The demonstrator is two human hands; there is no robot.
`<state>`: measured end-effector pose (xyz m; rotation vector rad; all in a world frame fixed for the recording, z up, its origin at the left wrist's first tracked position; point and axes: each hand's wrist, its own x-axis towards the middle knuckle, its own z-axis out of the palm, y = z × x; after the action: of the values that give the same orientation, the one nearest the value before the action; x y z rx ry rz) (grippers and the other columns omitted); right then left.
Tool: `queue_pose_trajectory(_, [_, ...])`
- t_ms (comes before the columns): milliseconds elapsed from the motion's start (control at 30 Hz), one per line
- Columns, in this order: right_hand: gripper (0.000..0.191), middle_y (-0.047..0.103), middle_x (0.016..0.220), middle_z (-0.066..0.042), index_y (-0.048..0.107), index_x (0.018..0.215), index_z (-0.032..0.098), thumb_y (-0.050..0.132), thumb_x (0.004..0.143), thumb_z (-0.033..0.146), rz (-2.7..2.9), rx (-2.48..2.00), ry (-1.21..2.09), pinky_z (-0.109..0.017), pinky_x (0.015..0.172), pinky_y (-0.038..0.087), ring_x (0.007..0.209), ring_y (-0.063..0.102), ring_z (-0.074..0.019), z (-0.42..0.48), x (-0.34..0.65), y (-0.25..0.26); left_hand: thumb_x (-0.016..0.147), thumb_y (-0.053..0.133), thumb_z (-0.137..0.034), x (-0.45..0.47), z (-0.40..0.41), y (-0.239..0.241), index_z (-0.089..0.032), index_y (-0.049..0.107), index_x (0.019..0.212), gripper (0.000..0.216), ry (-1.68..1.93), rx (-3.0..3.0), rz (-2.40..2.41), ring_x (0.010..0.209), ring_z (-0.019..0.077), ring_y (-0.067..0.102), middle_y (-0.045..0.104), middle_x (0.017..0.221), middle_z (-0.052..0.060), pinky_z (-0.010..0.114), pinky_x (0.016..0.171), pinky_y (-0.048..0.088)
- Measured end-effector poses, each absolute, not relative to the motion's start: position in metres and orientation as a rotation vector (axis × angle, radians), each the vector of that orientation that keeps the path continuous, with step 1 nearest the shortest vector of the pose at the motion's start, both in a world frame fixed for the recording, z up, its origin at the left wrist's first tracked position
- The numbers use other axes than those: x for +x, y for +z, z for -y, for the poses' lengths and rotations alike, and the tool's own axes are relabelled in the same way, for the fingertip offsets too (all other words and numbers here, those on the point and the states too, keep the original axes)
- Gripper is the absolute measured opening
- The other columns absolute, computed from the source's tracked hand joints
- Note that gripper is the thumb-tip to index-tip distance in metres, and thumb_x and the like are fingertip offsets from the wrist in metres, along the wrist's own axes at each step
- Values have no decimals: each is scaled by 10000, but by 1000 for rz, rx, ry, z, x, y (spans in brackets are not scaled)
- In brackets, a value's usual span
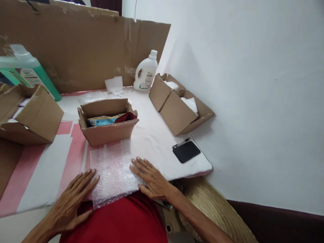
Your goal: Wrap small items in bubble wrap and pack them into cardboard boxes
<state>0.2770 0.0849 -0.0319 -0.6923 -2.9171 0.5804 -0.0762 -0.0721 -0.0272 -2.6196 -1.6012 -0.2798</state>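
Note:
A sheet of bubble wrap (pixel 113 170) lies flat at the table's front edge, its near end hanging slightly over. My left hand (pixel 73 195) rests at the sheet's left side, fingers stretched out and thumb apart. On the right side, my right hand (pixel 150 179) lies with spread fingers, touching the sheet's edge. Neither hand grips anything. Just behind the wrap stands an open cardboard box (pixel 108 133) with a blue packet (pixel 103 122) and a dark red item (pixel 126 117) inside.
Two cardboard boxes (pixel 174 118) holding white wrapped items stand by the wall. A black phone-like slab (pixel 186 152) lies near the right corner. A white bottle (pixel 146 72) and a green-liquid jug (pixel 40 72) stand behind. Another cardboard box (pixel 43 114) is at left.

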Motion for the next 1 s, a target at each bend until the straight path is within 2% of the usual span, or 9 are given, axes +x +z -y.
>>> queue_pose_trajectory(133, [838,282,1670,-149,287,1614,179,622,906,478,2968,-595,576,-521,1259,169,1560,212,-314,-75,286,-32,886,535,-229,-71,78,-42,-175,318,1584,733,-343,-2492,1523,1414,271,477,530,1520,137,415,1225,257])
queue_pose_trajectory(200, [883,325,1651,-163,280,1616,184,607,910,602,2980,-517,566,-527,1245,194,1536,272,-327,-73,291,-36,896,511,-171,-67,76,-49,-180,323,1583,712,-435,-2436,1482,1320,255,560,636,1399,125,405,1206,286])
queue_pose_trajectory(267, [907,356,1639,-157,277,1618,201,615,897,636,3002,-490,539,-532,1227,221,1515,310,-341,-73,294,-39,911,502,-154,-66,74,-52,-198,322,1584,697,-490,-2416,1496,1259,243,597,679,1329,109,390,1170,339])
queue_pose_trajectory(367, [887,318,1663,-125,279,1617,223,693,864,446,3040,-564,474,-528,1206,242,1514,296,-356,-76,294,-44,921,504,-158,-69,74,-53,-225,335,1578,682,-509,-2429,1532,1244,243,603,678,1327,99,379,1119,397])
queue_pose_trajectory(467, [875,305,1672,-96,315,1602,221,650,794,189,3047,-619,437,-487,1176,280,1499,324,-327,-81,288,-43,921,510,-174,-73,75,-54,-253,353,1571,673,-478,-2472,1567,1265,244,592,657,1368,88,377,1111,406])
queue_pose_trajectory(633, [696,443,1597,-112,465,1513,203,619,840,292,2985,-599,481,-496,1106,346,1421,412,-325,-84,282,-37,911,491,-181,-73,76,-61,-261,383,1554,656,-518,-2471,1649,1286,244,578,651,1376,85,389,1113,410])
queue_pose_trajectory(767, [555,558,1492,-112,552,1427,196,573,872,183,2889,-627,467,-468,1064,384,1324,464,-302,-83,276,-40,854,563,-220,-69,76,-59,-255,446,1512,669,-557,-2506,1706,1289,264,564,631,1389,95,406,1080,442])
queue_pose_trajectory(867, [478,648,1348,-109,617,1337,192,564,866,129,2778,-671,464,-440,965,439,1187,511,-292,-84,267,-46,862,550,-229,-69,77,-56,-270,495,1475,617,-644,-2527,1757,1289,271,558,620,1393,99,415,1057,466])
queue_pose_trajectory(1000, [241,707,1173,-93,687,1166,195,558,963,207,2530,-692,554,-412,878,455,1050,544,-264,-85,258,-52,904,496,-193,-71,73,-56,-295,613,1347,470,-818,-2466,1851,1212,240,609,661,1314,83,384,997,506])
